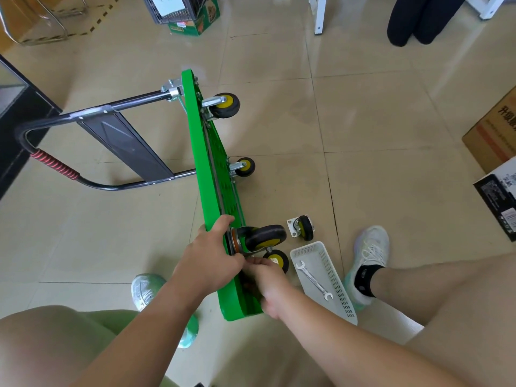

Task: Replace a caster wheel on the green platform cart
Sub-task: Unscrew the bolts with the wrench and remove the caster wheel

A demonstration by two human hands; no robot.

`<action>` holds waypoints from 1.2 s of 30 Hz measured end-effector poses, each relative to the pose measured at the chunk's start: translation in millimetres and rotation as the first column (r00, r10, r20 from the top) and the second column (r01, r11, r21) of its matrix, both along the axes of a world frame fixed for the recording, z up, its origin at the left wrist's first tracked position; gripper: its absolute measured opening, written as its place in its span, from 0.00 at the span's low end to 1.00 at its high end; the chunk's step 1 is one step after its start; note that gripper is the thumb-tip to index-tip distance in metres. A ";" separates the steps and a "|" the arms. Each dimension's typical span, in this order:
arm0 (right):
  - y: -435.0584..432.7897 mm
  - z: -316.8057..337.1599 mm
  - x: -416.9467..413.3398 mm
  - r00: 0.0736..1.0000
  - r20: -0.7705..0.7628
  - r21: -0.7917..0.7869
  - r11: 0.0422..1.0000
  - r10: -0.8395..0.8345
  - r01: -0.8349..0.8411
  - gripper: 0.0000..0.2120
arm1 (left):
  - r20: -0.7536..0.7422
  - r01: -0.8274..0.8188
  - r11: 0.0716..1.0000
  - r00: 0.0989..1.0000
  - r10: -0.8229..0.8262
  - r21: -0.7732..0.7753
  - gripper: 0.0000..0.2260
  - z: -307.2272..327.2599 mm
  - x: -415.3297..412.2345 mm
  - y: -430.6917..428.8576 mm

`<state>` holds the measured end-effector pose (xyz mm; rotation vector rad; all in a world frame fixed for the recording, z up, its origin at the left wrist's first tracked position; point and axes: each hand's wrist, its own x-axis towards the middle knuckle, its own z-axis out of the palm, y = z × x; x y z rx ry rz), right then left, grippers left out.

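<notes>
The beige tiled floor [363,121] carries the green platform cart [206,163], stood on its long edge. Just right of where the left hand [208,259] and right hand [269,284] meet it lie a loose caster wheel [303,227] and a white basket [344,291]. A cardboard box [491,135] sits far right, well apart.

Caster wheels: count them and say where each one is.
5. On the green cart: far upper wheel, far lower wheel, near upper wheel, near lower wheel. Loose wheel on the floor beside the white basket. None looks hidden.

Beige tile floor [377,129], cardboard box [494,135] rt, white table leg [318,15]
</notes>
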<state>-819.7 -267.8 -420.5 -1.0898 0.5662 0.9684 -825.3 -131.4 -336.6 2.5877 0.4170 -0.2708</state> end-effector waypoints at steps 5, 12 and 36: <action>-2.7 -1.5 0.0 0.999 0.039 -0.007 1.000 0.006 -0.005 0.06 | -0.003 0.004 1.000 1.000 -0.004 0.001 0.33 0.2 0.1 0.2; -4.1 0.0 1.1 0.998 0.058 -0.017 0.999 0.028 -0.027 0.06 | -0.004 0.006 1.000 1.000 -0.006 -0.017 0.33 0.7 0.4 0.1; -50.1 -69.5 14.6 0.986 0.164 -0.303 0.952 0.000 0.050 0.12 | 0.011 0.008 0.999 1.000 -0.008 -0.048 0.32 -0.3 -1.0 1.6</action>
